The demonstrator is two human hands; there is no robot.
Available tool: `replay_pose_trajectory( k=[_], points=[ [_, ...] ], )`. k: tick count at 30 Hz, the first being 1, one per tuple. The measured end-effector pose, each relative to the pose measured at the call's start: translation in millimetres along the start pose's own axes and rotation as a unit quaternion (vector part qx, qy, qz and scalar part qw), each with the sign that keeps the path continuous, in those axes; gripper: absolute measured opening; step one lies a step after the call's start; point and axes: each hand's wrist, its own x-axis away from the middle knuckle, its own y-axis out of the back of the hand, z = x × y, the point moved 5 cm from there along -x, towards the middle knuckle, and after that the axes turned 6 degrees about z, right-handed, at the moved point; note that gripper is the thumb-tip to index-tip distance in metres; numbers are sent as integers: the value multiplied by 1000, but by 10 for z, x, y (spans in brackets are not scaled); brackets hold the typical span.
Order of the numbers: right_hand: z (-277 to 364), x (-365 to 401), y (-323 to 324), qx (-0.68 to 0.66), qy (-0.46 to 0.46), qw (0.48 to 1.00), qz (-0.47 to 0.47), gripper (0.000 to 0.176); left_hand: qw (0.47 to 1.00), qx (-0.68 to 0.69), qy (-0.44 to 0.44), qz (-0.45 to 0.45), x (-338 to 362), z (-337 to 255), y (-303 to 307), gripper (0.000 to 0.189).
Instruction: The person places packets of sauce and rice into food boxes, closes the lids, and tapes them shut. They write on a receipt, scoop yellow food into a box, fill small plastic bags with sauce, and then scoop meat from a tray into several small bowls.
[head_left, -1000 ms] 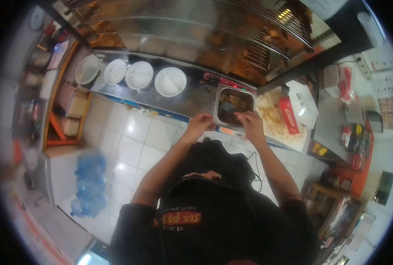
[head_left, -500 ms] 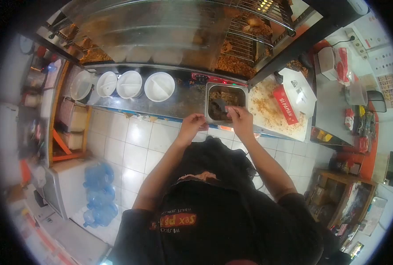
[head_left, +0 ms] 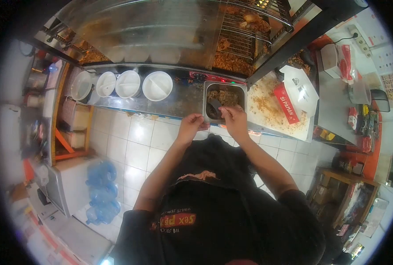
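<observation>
A deep rectangular metal pan stands at the counter's front edge with brown, crumbly food inside. My right hand is closed around the handle of a dark spoon, its head down in the left part of the pan. At the pan's front left corner, my left hand has its thumb and fingers pinched together on the rim; part of the grip is hidden.
Three white divided bowls stand left along the metal counter. To the right, a red and white box lies on a crumb-covered white board. A glass display cabinet rises behind. Blue water jugs lie on the floor.
My right hand has shifted slightly left, and the spoon's head has moved left within the pan. My left hand stays at the pan's corner. The whole view has shifted a little.
</observation>
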Motion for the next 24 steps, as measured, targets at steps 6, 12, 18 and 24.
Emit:
replay_pose_trajectory(
  k=[6, 12, 18, 24],
  points=[
    [-90, 17, -72, 65, 36, 995, -63, 15, 1000, -3, 0, -15, 2, 14, 6, 19],
    [-111, 50, -113, 85, 50, 994, -43, 12, 1000, -1, -1, -21, -13, 31, 24, 20],
    [-48, 72, -74, 1, -30, 999, -30, 18, 1000, 5, -1, -22, 3, 3, 11, 19],
    [-426, -9, -115, -174, -198, 964, -22, 22, 999, 0, 2, -34, -2, 52, 33, 17]
  ],
)
